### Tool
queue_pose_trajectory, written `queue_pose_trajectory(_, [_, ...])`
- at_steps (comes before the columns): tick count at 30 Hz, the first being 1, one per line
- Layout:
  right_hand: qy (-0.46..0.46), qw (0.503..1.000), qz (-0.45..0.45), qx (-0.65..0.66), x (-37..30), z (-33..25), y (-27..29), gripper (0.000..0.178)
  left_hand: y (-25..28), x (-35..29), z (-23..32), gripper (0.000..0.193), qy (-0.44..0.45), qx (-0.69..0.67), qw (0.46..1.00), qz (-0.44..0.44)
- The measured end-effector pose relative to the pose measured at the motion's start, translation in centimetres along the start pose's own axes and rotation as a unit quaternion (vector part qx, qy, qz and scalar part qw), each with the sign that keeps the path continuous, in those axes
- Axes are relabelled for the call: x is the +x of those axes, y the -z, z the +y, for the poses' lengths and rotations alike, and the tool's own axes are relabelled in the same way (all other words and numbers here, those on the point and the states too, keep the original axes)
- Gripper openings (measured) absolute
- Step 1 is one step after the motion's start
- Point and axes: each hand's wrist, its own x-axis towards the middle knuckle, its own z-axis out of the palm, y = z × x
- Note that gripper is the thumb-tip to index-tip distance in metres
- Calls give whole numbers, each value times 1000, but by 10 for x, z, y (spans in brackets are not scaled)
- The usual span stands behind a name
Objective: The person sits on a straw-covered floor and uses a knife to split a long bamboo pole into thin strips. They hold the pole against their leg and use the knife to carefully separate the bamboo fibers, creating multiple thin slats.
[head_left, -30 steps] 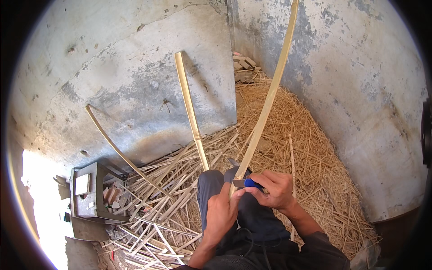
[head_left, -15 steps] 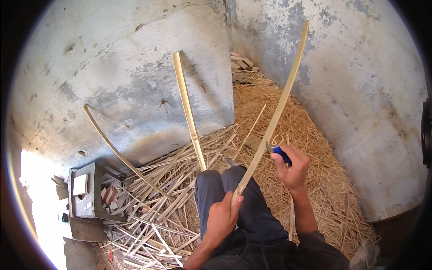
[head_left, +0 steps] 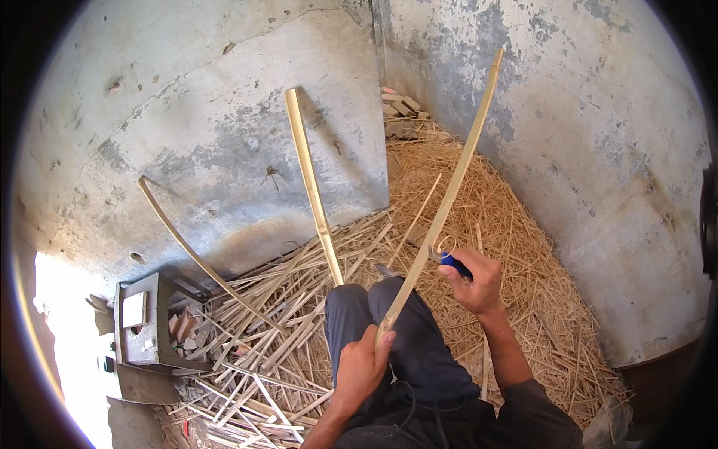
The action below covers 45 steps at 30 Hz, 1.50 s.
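Note:
A long, pale bamboo strip (head_left: pixel 458 179) slants up and away to the right across my lap. My left hand (head_left: pixel 362 370) is closed around its near end, above my thighs. In my right hand (head_left: pixel 479 281) is a small knife with a blue handle (head_left: pixel 455 265), gripped in closed fingers. The short grey blade, partly hidden, meets the right edge of the strip. A thin curled shaving (head_left: pixel 448 243) rises from where they touch.
A second bamboo strip (head_left: pixel 313 179) leans on the left wall beyond my knees; a thinner strip (head_left: pixel 196 256) leans farther left. Split sticks (head_left: pixel 277 359) cover the floor at left, straw-like shavings (head_left: pixel 538 314) at right. A wooden box (head_left: pixel 142 329) stands at far left. Bricks (head_left: pixel 404 105) lie in the corner.
My right hand and the knife have shifted slightly toward me and left. My left hand and the bamboo strip's near end have moved a little left and down; its far tip is lower.

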Motion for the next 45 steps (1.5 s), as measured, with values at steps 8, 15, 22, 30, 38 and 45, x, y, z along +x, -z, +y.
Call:
queue_pose_trajectory(8, [41, 998, -17, -32, 3, -1, 1, 32, -3, -3, -5, 38, -18, 24, 1000, -6])
queue_pose_trajectory(15, [52, 998, -18, -36, 4, 0, 2, 30, 5, -11, -2, 37, 9, 3, 1000, -28])
queue_pose_trajectory(22, [54, 996, 44, -51, 10, 23, 7, 33, 6, -27, -15, 34, 0, 8, 999, -39])
queue_pose_trajectory(30, [37, 996, 42, -65, 30, 59, 19, 41, 16, -45, -28, 35, 18, 28, 998, -49])
queue_pose_trajectory(38, [12, 992, 55, -115, 68, 101, 25, 55, 22, -62, -41, 36, 60, 51, 995, -67])
queue_pose_trajectory(45, [-50, 974, 88, -202, 109, 165, 50, 54, 26, -84, -44, 37, 72, 43, 993, -78])
